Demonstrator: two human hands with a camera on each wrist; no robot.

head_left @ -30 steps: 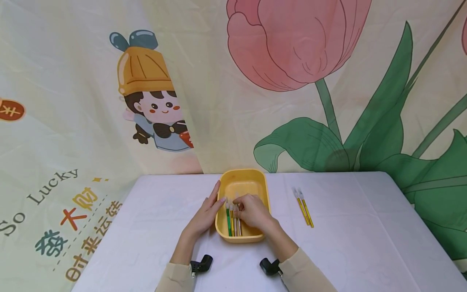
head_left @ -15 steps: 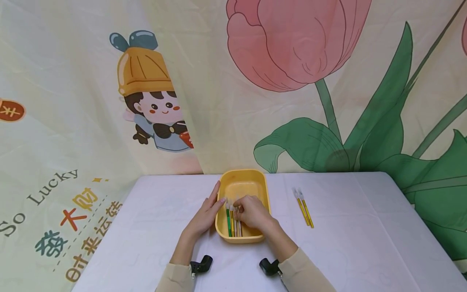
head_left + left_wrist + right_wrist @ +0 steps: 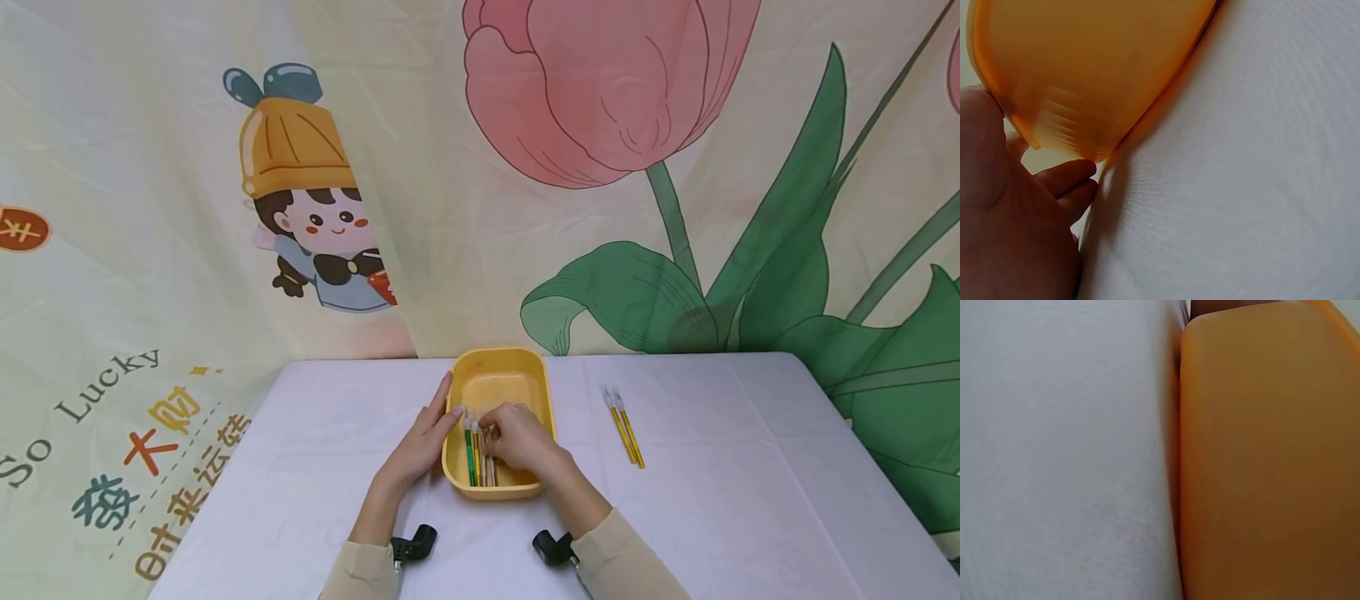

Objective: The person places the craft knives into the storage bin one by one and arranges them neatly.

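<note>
A yellow plastic tray [image 3: 502, 492] stands on the table in front of me. Several slim pens [image 3: 471, 454] with pale, clear-looking tips, green, yellow and brownish, lie side by side along its left part. My left hand [image 3: 416, 442] holds the tray's left side, thumb over the rim and fingers along the outer wall; the left wrist view shows this hand [image 3: 1022, 194] against the wall. My right hand [image 3: 521, 433] reaches inside with curled fingers and pinches a pen at the right of the row; the fingertips partly hide it. Only the tray's outer wall [image 3: 1272, 456] fills the right wrist view.
Two yellow pens [image 3: 624, 427] with pale tips lie close together on the white tablecloth [image 3: 720, 500], right of the tray. A printed cloth backdrop [image 3: 450, 208] hangs behind the table's far edge. Black wrist devices [image 3: 415, 543] sit at both sleeves.
</note>
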